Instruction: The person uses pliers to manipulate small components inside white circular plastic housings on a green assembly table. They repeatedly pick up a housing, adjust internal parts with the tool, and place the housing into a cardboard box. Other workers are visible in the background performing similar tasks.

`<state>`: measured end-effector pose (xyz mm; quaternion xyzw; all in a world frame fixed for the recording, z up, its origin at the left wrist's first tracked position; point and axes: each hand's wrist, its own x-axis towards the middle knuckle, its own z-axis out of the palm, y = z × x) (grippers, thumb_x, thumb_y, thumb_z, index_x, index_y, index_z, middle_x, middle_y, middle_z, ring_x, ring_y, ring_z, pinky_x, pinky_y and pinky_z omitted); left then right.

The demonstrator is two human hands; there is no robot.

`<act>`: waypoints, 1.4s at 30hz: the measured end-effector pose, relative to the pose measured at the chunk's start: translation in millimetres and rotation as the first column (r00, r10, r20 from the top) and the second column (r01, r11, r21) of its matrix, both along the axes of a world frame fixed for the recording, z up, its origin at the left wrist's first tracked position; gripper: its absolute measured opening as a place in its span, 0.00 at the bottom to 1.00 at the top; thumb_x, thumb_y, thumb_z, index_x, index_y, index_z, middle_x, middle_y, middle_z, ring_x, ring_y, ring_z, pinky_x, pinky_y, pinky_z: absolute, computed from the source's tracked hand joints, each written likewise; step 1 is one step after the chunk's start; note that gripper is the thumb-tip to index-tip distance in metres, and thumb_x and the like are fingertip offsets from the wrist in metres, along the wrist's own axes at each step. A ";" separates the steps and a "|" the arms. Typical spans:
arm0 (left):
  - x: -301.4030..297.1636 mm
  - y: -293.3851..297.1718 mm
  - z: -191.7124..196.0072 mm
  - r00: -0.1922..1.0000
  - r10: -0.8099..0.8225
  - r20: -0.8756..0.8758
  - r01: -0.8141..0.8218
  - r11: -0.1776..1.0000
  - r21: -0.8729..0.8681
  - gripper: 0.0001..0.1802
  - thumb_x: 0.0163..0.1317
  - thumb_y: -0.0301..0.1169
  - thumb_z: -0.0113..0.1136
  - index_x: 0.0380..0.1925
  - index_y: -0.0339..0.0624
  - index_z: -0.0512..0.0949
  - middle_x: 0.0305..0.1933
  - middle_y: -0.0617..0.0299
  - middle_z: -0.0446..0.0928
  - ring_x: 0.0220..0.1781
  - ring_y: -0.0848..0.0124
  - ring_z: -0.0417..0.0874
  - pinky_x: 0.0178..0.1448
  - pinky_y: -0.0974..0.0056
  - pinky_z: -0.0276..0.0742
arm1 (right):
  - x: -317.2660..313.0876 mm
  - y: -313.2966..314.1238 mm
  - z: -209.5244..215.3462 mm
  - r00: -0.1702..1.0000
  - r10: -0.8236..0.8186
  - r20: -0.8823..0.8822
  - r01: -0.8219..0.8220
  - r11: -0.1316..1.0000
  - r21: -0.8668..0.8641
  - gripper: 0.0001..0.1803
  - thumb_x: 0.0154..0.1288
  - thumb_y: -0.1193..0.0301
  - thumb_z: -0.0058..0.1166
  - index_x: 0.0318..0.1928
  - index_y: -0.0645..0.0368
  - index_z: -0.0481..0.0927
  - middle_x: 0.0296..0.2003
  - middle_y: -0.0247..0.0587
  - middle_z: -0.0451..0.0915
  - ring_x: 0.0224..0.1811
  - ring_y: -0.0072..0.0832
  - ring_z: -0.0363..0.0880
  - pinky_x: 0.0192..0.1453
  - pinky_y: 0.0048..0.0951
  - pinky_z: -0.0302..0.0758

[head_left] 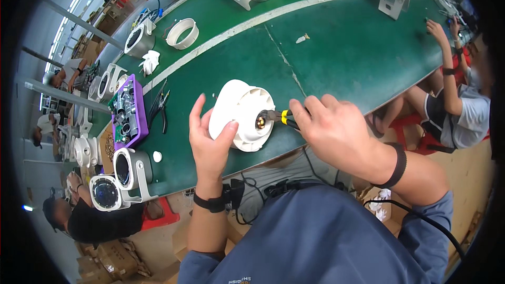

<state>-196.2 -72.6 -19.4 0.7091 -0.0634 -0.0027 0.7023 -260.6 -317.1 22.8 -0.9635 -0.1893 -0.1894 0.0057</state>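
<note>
My left hand [210,137] grips a white plastic housing [231,106] by its side, thumb on the near face and fingers behind. The housing is held tilted above the green table, with ribs round its inner rim. At its centre sits a small brass-coloured part [260,121]. My right hand [329,121] is closed round pliers [286,117] with black and yellow handles. The jaws of the pliers reach into the housing's centre beside the brass part; whether they grip it I cannot make out.
Left on the green table [336,58] are a purple tray [139,110] of metal parts, another pair of pliers [159,106], a white cap [157,156] and bracketed lamp-like units [131,168]. A white ring [182,34] lies farther back. Co-workers sit at both sides.
</note>
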 end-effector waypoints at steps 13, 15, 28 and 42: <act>-5.5 3.9 -61.8 0.968 0.199 0.153 -0.195 0.980 -0.042 0.27 0.65 0.22 0.64 0.63 0.30 0.67 0.57 0.52 0.78 0.56 0.68 0.81 0.64 0.62 0.77 | 1.0 -7.9 -6.9 0.993 -0.078 -0.093 0.095 0.977 0.189 0.23 0.51 0.66 0.72 0.47 0.58 0.81 0.32 0.36 0.77 0.39 0.34 0.79 0.40 0.36 0.73; -2.0 4.1 -58.1 0.970 0.186 0.154 -0.181 0.982 -0.052 0.26 0.66 0.22 0.63 0.62 0.29 0.67 0.56 0.52 0.78 0.56 0.68 0.81 0.64 0.62 0.76 | -0.4 -9.6 -8.2 0.995 -0.087 -0.043 0.093 0.978 0.186 0.22 0.51 0.68 0.69 0.48 0.59 0.82 0.32 0.36 0.77 0.39 0.34 0.78 0.41 0.36 0.71; 7.7 5.1 -46.9 0.981 0.131 0.146 -0.132 0.991 0.001 0.24 0.67 0.21 0.61 0.61 0.30 0.68 0.56 0.52 0.79 0.55 0.69 0.81 0.63 0.62 0.77 | 15.7 6.7 -6.4 0.995 -0.017 0.097 0.010 0.998 0.070 0.20 0.56 0.71 0.58 0.49 0.64 0.84 0.31 0.36 0.77 0.37 0.31 0.76 0.39 0.34 0.69; 30.0 14.2 -41.7 0.997 0.058 0.042 -0.053 0.993 -0.104 0.23 0.65 0.26 0.64 0.57 0.29 0.70 0.52 0.54 0.80 0.51 0.72 0.81 0.58 0.64 0.78 | 30.1 11.6 11.4 0.992 0.101 0.074 -0.093 0.990 -0.105 0.22 0.56 0.71 0.58 0.51 0.67 0.84 0.33 0.35 0.76 0.37 0.29 0.73 0.38 0.31 0.66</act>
